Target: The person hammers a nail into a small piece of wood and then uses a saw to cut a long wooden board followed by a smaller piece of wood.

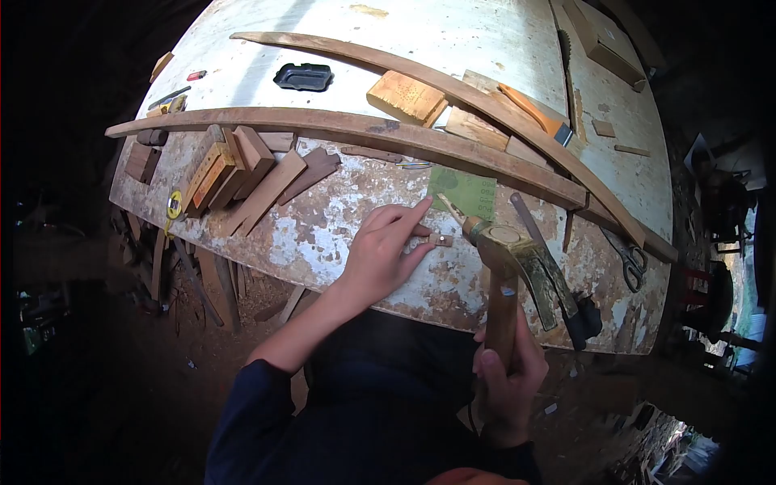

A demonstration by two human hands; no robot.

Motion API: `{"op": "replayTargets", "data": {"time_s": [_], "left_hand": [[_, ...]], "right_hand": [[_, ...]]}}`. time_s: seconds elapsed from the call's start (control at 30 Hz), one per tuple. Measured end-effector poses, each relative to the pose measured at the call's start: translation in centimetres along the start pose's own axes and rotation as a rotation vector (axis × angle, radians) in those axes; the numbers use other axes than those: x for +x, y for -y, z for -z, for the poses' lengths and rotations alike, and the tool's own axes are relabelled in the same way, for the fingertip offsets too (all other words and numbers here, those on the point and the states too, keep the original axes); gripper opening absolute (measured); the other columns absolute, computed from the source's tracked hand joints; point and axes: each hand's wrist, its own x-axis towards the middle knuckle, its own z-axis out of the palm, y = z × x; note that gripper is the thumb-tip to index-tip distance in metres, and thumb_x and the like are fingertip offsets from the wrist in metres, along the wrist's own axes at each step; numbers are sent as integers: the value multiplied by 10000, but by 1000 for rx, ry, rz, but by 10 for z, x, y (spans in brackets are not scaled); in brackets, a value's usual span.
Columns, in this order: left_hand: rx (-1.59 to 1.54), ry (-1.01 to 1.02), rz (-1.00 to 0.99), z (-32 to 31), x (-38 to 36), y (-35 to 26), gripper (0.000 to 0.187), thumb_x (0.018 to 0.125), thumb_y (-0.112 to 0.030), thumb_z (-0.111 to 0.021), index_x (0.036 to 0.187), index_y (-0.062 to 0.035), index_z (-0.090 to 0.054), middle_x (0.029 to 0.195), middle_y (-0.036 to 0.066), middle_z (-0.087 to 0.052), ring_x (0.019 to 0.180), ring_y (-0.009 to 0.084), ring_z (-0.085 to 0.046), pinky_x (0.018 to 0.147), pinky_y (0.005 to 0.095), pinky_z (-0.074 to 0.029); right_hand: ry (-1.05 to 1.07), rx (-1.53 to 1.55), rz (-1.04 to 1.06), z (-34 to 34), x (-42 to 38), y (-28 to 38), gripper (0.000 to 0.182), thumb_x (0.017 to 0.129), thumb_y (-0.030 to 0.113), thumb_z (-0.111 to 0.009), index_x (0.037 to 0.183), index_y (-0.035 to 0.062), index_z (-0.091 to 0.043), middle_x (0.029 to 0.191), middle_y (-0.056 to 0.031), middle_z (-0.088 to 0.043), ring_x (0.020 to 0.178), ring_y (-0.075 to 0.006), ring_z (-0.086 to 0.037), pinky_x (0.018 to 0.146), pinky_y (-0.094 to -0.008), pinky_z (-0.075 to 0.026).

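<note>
While the right hand [514, 373] is clenched around the wooden handle of a claw hammer [503, 311], the left hand [383, 252] pinches a small wooden block [439, 240] between thumb and a bent finger, index finger stretched forward. Block: on the worktop, well in from the near edge, just short of a green sandpaper sheet [463, 192]. Hammer: head above the worktop, right of the block; handle reaching back past the near edge, toward the body.

Worktop [323, 259]: flaked white paint, near edge slanting down to the right. Left side: flaked surface between the left forearm and a cluster of wooden offcuts [250, 162]; tape measure [174, 204] at the rim. Right side: scissors [630, 265] near the right edge, well apart from the block; between, a black-handled tool [584, 323], partly behind the hammer, its kind unclear.

Far side: long wooden bar [323, 123] crossing the worktop beyond the sandpaper, bounding the room ahead of the left hand; curved wooden strip [388, 63] crossing it at the right; orange-handled paintbrush [529, 111] between the two; black tray [303, 77] farther off.
</note>
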Motion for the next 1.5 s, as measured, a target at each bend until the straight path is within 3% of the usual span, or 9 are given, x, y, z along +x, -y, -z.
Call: {"op": "replayTargets", "data": {"time_s": [0.2, 0.4, 0.5, 0.63, 0.87, 1.0, 1.13, 1.23, 1.5], "left_hand": [[-3, -12, -13, 2, 1, -2, 780, 822, -75, -890, 1531, -43, -568, 1006, 38, -792, 1041, 272, -680, 953, 410, -522], [-11, -11, 16, 2, -1, 0, 780, 825, -80, -885, 1535, -40, -564, 1018, 26, -793, 1041, 266, -673, 949, 410, -519], [-14, -16, 5, 2, 0, 0, 786, 824, -78, -884, 1538, -35, -559, 1024, 26, -794, 1031, 267, -670, 946, 411, -517], [-19, -24, -4, 3, 1, 1, 792, 823, -69, -880, 1543, -30, -551, 1022, 26, -793, 1029, 270, -667, 940, 415, -516], [-41, -33, 7, 1, -3, 3, 786, 822, -77, -880, 1538, -37, -558, 1015, 23, -793, 1033, 271, -667, 944, 416, -512], [-23, -36, 0, -1, -6, 4, 784, 819, -84, -883, 1534, -40, -562, 1015, 15, -793, 1033, 270, -666, 953, 414, -509], [-34, -42, 8, 1, -4, 3, 781, 822, -86, -881, 1534, -43, -564, 1014, 10, -794, 1035, 267, -667, 956, 415, -508], [-38, -40, 0, 1, -4, 3, 783, 825, -86, -878, 1538, -43, -560, 1015, 10, -795, 1032, 266, -667, 952, 413, -510], [-45, -27, 16, 1, -3, 3, 799, 823, -77, -876, 1551, -45, -549, 1020, 17, -797, 1023, 268, -668, 942, 412, -517]], "right_hand": [[89, 42, -397, -6, 18, 18, 552, 975, 31, -712, 1482, -120, -553, 1044, -130, -738, 841, -143, -691, 740, -290, -562], [15, -51, 82, -4, 1, 6, 677, 1001, 137, -672, 1593, -98, -443, 975, -100, -688, 657, -90, -609, 588, -235, -486], [36, -109, -152, -6, 6, 11, 492, 955, 94, -739, 1398, -91, -634, 1052, -174, -744, 952, -215, -722, 871, -336, -564], [27, -66, -106, -8, 3, 33, 373, 969, 66, -730, 1290, -112, -665, 1078, -187, -748, 963, -226, -730, 873, -341, -568], [147, -146, -225, -10, 16, 15, 629, 1026, 97, -666, 1602, -56, -464, 952, -86, -684, 686, -81, -609, 579, -246, -480], [39, -89, -52, -9, 1, 32, 648, 1022, 169, -664, 1591, -74, -470, 971, -87, -699, 707, -87, -615, 630, -240, -492], [-3, -104, 179, -9, 1, 16, 326, 970, 71, -728, 1235, -101, -652, 979, -121, -736, 779, -151, -683, 727, -304, -548], [87, -50, -400, -10, 21, 17, 459, 958, 78, -741, 1376, -86, -646, 964, -112, -732, 715, -145, -668, 675, -289, -537], [119, -127, 25, -4, 12, 17, 618, 981, 37, -685, 1557, -94, -505, 997, -98, -713, 699, -84, -627, 661, -246, -525]]}}
